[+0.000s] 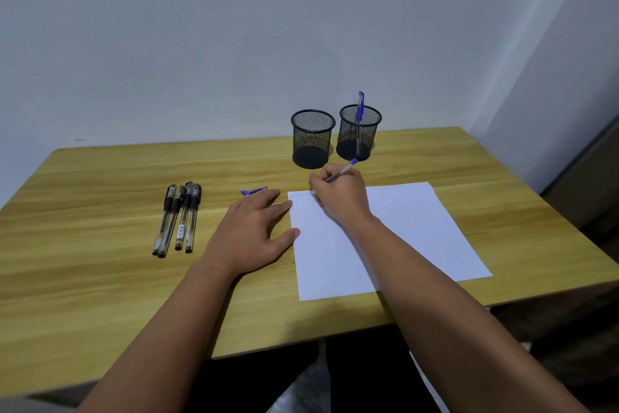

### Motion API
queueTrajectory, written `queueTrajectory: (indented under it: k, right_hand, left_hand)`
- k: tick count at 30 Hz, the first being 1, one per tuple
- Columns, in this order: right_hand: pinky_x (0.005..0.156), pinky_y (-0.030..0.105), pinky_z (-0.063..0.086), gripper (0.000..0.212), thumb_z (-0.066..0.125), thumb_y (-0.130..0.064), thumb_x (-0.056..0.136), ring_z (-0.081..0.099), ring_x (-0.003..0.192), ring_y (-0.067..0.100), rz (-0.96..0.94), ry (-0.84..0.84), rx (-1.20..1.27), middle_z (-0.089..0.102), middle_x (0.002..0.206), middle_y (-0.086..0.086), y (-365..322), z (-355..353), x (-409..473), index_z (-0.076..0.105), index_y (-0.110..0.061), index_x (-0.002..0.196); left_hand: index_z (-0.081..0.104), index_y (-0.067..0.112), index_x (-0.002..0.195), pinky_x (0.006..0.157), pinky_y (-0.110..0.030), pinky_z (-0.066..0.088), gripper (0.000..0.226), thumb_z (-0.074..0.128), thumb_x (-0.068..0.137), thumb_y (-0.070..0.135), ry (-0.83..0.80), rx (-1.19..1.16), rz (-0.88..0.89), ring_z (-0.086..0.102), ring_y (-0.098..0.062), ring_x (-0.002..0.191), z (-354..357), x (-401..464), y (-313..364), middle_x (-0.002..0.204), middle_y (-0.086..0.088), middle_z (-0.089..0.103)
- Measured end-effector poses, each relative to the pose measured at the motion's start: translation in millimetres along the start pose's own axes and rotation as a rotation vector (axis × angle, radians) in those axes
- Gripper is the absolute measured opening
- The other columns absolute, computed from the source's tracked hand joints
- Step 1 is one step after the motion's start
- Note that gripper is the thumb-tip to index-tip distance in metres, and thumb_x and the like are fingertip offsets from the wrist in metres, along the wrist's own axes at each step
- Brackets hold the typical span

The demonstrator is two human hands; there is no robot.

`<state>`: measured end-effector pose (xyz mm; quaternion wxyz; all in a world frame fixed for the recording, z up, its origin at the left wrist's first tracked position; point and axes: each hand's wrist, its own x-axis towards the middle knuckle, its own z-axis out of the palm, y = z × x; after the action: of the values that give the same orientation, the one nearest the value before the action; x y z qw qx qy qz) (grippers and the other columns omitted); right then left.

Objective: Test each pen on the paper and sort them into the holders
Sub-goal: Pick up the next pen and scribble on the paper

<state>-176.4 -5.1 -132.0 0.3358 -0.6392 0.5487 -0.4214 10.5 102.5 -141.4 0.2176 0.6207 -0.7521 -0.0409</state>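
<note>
My right hand [338, 193] grips a blue pen [345, 168] with its tip on the top left corner of the white paper [402, 232], beside faint blue marks. My left hand [254, 232] lies flat on the table, fingers spread, its thumb touching the paper's left edge. A blue pen cap [253, 191] lies just beyond its fingertips. Several black pens [177, 218] lie side by side to the left. Two black mesh holders stand at the back: the left holder [312, 138] looks empty, the right holder [359, 131] has one blue pen [360, 108] upright in it.
The wooden table [100, 278] stands against a white wall, with its right edge near a corner. Its front edge runs close under my forearms.
</note>
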Motion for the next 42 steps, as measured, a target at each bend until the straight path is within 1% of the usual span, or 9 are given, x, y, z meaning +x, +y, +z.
queueTrajectory:
  k: [2,5,10,17,21,24,30,36,42]
  right_hand:
    - [0.057,0.045,0.061,0.039,0.075,-0.034,0.094,0.068,0.056,0.034,0.05,0.04,0.131,0.067,0.058,0.012,-1.9,-1.0,0.4,0.06,-0.008,0.069]
    - [0.055,0.034,0.056,0.046,0.077,-0.043,0.096,0.065,0.054,0.022,0.037,0.068,0.244,0.064,0.056,0.004,-3.6,-4.7,0.7,0.062,-0.005,0.074]
    - [0.061,0.046,0.056,0.059,0.08,-0.061,0.085,0.06,0.056,0.025,0.039,0.035,0.237,0.06,0.056,0.008,-4.5,-2.6,-1.3,0.062,-0.007,0.067]
    - [0.052,0.035,0.053,0.037,0.073,-0.022,0.096,0.065,0.048,0.024,0.041,0.027,0.13,0.067,0.061,0.021,1.1,-1.2,-0.6,0.058,0.003,0.073]
    - [0.047,0.029,0.051,0.036,0.073,-0.022,0.097,0.062,0.044,0.016,0.022,0.024,0.074,0.066,0.057,0.016,-0.1,-1.0,-0.6,0.06,0.001,0.072]
    - [0.05,0.033,0.054,0.035,0.074,-0.022,0.096,0.063,0.044,0.014,-0.001,0.03,0.037,0.066,0.057,0.014,-0.5,-0.5,-0.9,0.062,-0.002,0.07]
    - [0.051,0.047,0.057,0.037,0.069,-0.02,0.094,0.066,0.051,0.035,-0.025,0.05,0.046,0.06,0.052,0.014,2.8,0.2,-0.1,0.055,-0.003,0.064]
    - [0.05,0.036,0.05,0.037,0.068,-0.016,0.093,0.061,0.046,0.026,-0.018,0.049,0.084,0.056,0.05,0.012,3.7,0.2,0.1,0.053,-0.002,0.062]
    - [0.054,0.034,0.047,0.044,0.067,-0.02,0.09,0.051,0.052,0.023,0.015,0.056,0.09,0.043,0.049,-0.003,3.2,0.9,0.5,0.046,-0.021,0.051]
  left_hand:
    - [0.056,0.033,0.144,0.118,-0.043,0.031,0.069,0.048,0.087,0.07,0.0,-0.005,-0.002,0.036,-0.016,0.147,0.0,-0.1,0.1,0.157,0.004,0.045]
    - [0.056,0.033,0.144,0.118,-0.043,0.031,0.07,0.047,0.086,0.071,-0.003,-0.009,-0.005,0.036,-0.016,0.147,-0.1,-0.3,0.9,0.157,0.004,0.045]
    - [0.056,0.032,0.144,0.118,-0.043,0.032,0.07,0.047,0.086,0.071,0.001,-0.008,-0.002,0.036,-0.017,0.147,0.4,-0.1,0.5,0.156,0.003,0.046]
    - [0.054,0.033,0.145,0.118,-0.043,0.031,0.071,0.046,0.087,0.071,-0.008,0.001,-0.004,0.035,-0.017,0.147,0.0,-0.1,0.2,0.158,0.004,0.044]
    - [0.055,0.032,0.145,0.119,-0.043,0.031,0.071,0.046,0.086,0.072,-0.004,-0.005,-0.004,0.035,-0.017,0.147,-0.1,-0.4,0.1,0.157,0.004,0.044]
    - [0.056,0.032,0.144,0.118,-0.043,0.031,0.071,0.046,0.086,0.072,-0.004,-0.005,-0.005,0.036,-0.017,0.147,0.2,-0.4,0.2,0.157,0.004,0.045]
    - [0.056,0.033,0.144,0.118,-0.044,0.032,0.071,0.046,0.085,0.072,-0.003,-0.01,-0.01,0.036,-0.017,0.147,0.4,-0.6,0.0,0.157,0.004,0.045]
    - [0.057,0.031,0.143,0.117,-0.043,0.032,0.069,0.048,0.087,0.07,0.01,-0.008,0.002,0.037,-0.018,0.147,1.4,-1.0,-0.7,0.156,0.002,0.046]
    - [0.056,0.032,0.144,0.118,-0.043,0.031,0.069,0.049,0.087,0.07,0.004,-0.007,0.0,0.036,-0.017,0.147,2.2,-1.2,-0.5,0.157,0.004,0.045]
